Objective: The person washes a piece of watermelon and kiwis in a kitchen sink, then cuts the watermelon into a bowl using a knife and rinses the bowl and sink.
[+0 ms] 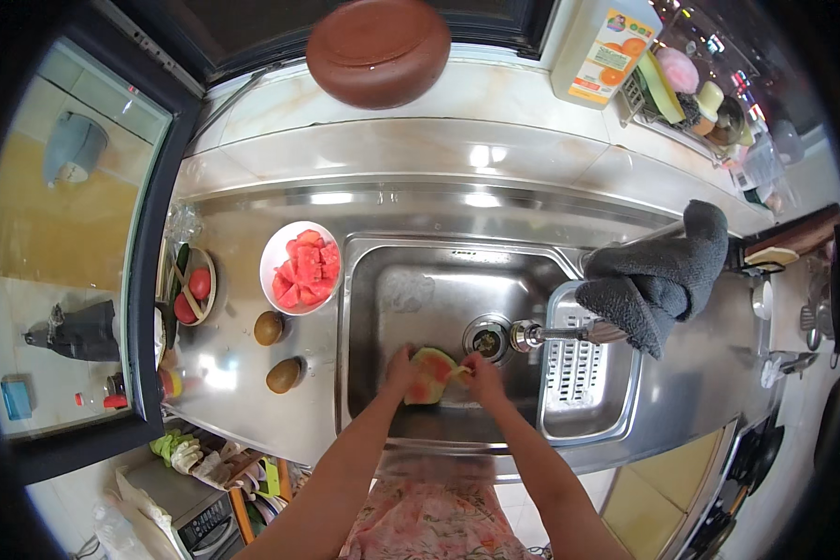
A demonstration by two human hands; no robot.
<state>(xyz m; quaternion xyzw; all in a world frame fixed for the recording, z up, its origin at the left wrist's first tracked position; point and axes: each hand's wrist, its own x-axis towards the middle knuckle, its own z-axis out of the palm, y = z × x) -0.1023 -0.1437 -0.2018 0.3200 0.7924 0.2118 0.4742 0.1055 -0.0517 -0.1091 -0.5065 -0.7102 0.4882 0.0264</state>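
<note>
Over the larger sink basin (371, 315), my left hand (399, 374) holds a piece of watermelon rind (430, 376), pale green with some red flesh left on it. My right hand (486, 380) pinches a narrow, pale strip (462, 371) at the rind's right edge; whether it is attached to the rind, I cannot tell. Just beyond my right hand lies the drain (487, 339), with dark and pale bits in it. A white bowl (267, 269) of red watermelon chunks (308, 266) stands on the counter left of the basin. Two brown kiwis (269, 328) lie nearer me.
The faucet (528, 336) reaches over the basin from the right. Beside it are a perforated drain tray (574, 371) and a dark grey towel (672, 273). A basket (212, 290) with tomatoes stands left. A brown pot (378, 56) and a detergent jug (602, 56) occupy the ledge.
</note>
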